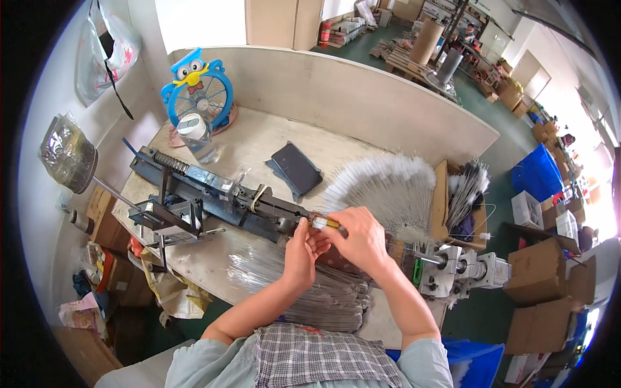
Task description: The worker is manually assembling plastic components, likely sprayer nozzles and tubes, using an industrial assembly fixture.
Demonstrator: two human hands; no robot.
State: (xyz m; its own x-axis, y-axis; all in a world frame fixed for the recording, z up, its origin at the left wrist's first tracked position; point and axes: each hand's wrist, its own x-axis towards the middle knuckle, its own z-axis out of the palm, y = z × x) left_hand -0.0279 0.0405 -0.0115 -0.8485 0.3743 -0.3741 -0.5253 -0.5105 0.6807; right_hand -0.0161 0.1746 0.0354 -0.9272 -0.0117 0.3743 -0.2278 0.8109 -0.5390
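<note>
My right hand [359,238] is closed around a slim yellow-and-white tool [325,223] with a dark end, whose exact kind I cannot make out. Beside it, my left hand [301,255] has its fingers curled and its thumb up; anything in them is hidden. Both hands are at the near right end of a long dark metal machine [236,204] with a spring and a lever. Below my left forearm and wrist lies a thick bundle of thin metal wires [323,294]. Beyond my right hand, wire-stemmed brushes with white bristles [381,184] are spread in a fan.
A dark flat pad [295,169] lies behind the machine. Farther left stand a lidded water jar [196,137] and a blue fan [199,97]. On the right are a cardboard box of brushes [442,200] and a metal clamp device [462,268]. A low partition [349,97] borders the table.
</note>
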